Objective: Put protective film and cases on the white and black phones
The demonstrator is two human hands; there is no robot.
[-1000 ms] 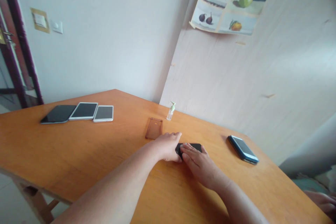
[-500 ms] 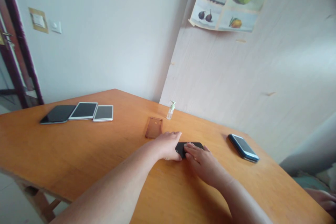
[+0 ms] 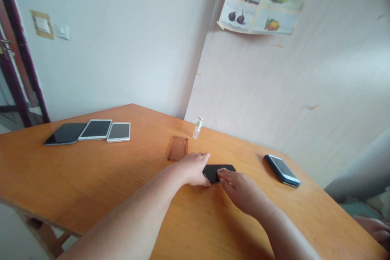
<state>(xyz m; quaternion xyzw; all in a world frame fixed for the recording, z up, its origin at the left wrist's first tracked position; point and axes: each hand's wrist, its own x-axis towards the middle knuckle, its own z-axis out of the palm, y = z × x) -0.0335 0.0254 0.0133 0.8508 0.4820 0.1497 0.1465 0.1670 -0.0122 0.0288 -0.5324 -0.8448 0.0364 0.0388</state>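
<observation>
Left hand (image 3: 195,169): curling in narrow against the left end of the black phone (image 3: 219,170), fingers bent and clamping it to the table (image 3: 91,178).
Right hand (image 3: 240,189): lying flat and wide, fingertips (image 3: 222,172) pressing down on the black phone's top face, gripping nothing.
Black phone: one, lying flat between the two hands, mid-table and towards the far edge.
Phones in all: two, with the blue phone (image 3: 282,170) sitting alone well off to the right, screen up.
Case: one brown case (image 3: 178,148), lying flat just beyond the left hand, apart from it.
Bottle: one small pump bottle (image 3: 197,127), standing upright near the wall, just behind the case.
Tablets: three, lying side by side at the far left. There's the dark tablet (image 3: 65,133), the white tablet (image 3: 95,129) and the smaller white tablet (image 3: 118,131), edges touching or nearly so.
Wall: one fruit poster (image 3: 262,2) hanging up top right, and one switch (image 3: 62,31) showing far left.
Arms: both bare forearms are stretching in from the bottom edge.
</observation>
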